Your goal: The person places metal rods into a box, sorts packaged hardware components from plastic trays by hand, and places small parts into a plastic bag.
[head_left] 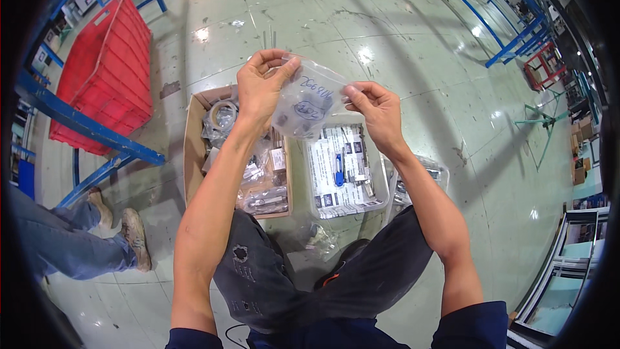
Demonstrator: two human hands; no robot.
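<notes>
A clear plastic zip bag with blue handwriting is stretched between my two hands, above the boxes on the floor. My left hand pinches its upper left corner between thumb and fingers. At the upper right corner, my right hand grips the edge the same way. Some small dark contents show faintly through the plastic; I cannot make out their kind. Below the bag stands a cardboard box with tape rolls and bagged parts. Beside it is a clear plastic tub lined with printed paper, holding a blue utility knife.
Another clear container with metal parts sits by my right forearm. A plastic bag lies between my feet. To the left are a red crate, a blue metal frame and another person's legs. Metal frames lean at the right.
</notes>
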